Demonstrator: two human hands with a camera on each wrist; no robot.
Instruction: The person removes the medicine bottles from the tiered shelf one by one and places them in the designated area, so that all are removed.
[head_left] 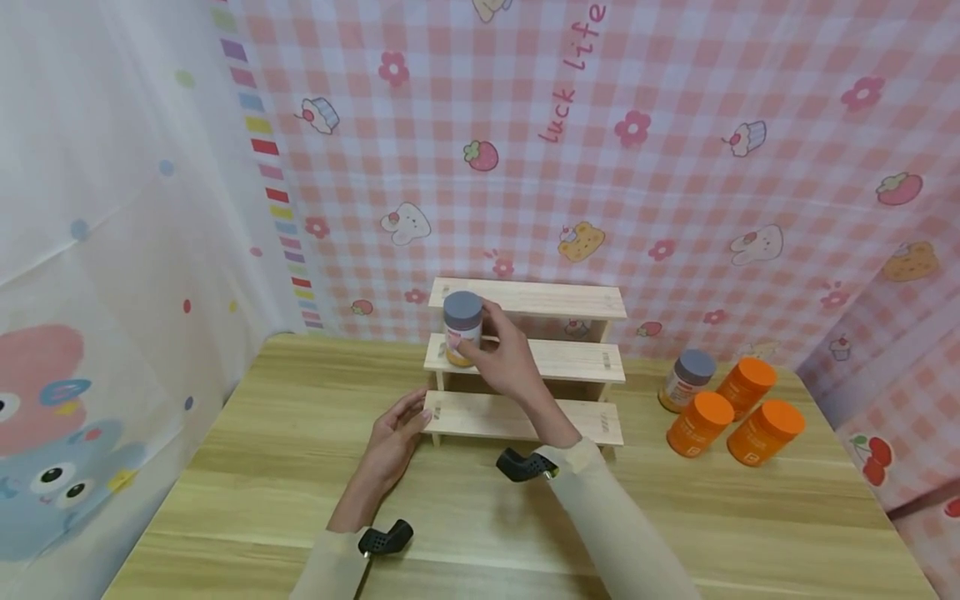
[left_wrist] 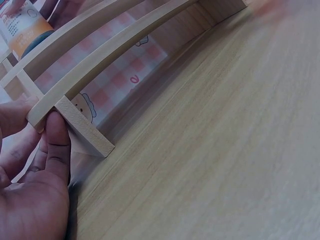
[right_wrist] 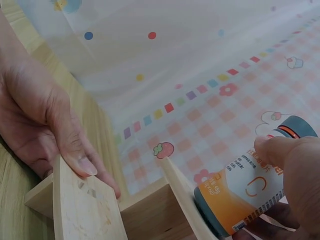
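A three-step wooden display rack (head_left: pixel 517 417) stands on the table, its lowest step to the front. My right hand (head_left: pixel 512 358) grips a pill bottle (head_left: pixel 462 320) with a grey-blue lid and a white-and-orange label, upright at the left end of the middle step. In the right wrist view the base of the bottle (right_wrist: pixel 240 187) is right at the step's edge. Down at the left end of the lowest step, my left hand (head_left: pixel 392 443) pinches the board, thumb on top. The left wrist view shows a finger (left_wrist: pixel 58 142) tucked under that board (left_wrist: pixel 100 60).
Right of the rack stand another grey-lidded bottle (head_left: pixel 686 380) and three orange bottles (head_left: pixel 765 433) in a close group. A pink checked cloth (head_left: pixel 525 192) hangs right behind the rack. A white printed curtain (head_left: pixel 150 250) borders the wooden table (head_left: pixel 285 442) on the left.
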